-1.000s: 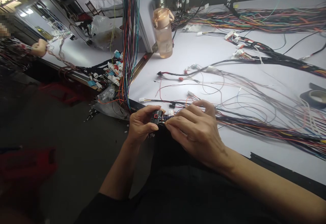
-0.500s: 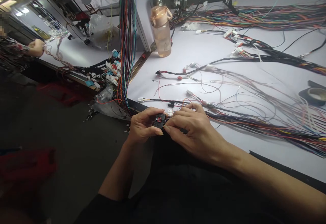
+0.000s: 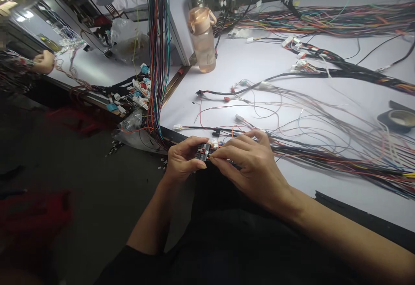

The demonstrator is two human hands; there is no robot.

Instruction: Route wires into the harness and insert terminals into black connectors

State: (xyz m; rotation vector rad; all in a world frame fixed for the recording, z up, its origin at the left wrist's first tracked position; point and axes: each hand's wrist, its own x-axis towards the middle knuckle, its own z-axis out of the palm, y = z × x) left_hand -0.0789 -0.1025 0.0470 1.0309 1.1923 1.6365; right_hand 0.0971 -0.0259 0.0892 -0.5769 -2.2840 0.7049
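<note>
Working at the near edge of a white-topped counter [image 3: 181,110], a person in a black short-sleeved top holds up a small black plastic connector block with a red square insert [image 3: 202,151]. From where I stand, the left hand [image 3: 184,157] grips it from its 9 o'clock side, forefinger along the far end, thumb along the near one. The block's long axis seems to run from about 1 o'clock to 7, though the fingers partly cover its ends.

The right hand [image 3: 251,159] comes in from 3 o'clock, thumb and forefinger pinched on what looks like a thin wire [image 3: 209,156] just at the block's facing side; the tip is too small to make out. The left hand bears the block, and the right is right beside it.

Toward 3 o'clock, a long dark bundle of multicoloured wires [image 3: 327,160] stretches along the counter. A peach-lidded clear plastic bottle [image 3: 204,49] stands at 12 o'clock, well apart. At 10 o'clock, beyond a hanging curtain of coloured wires [image 3: 158,52], shows a co-worker's hand [image 3: 44,61].
</note>
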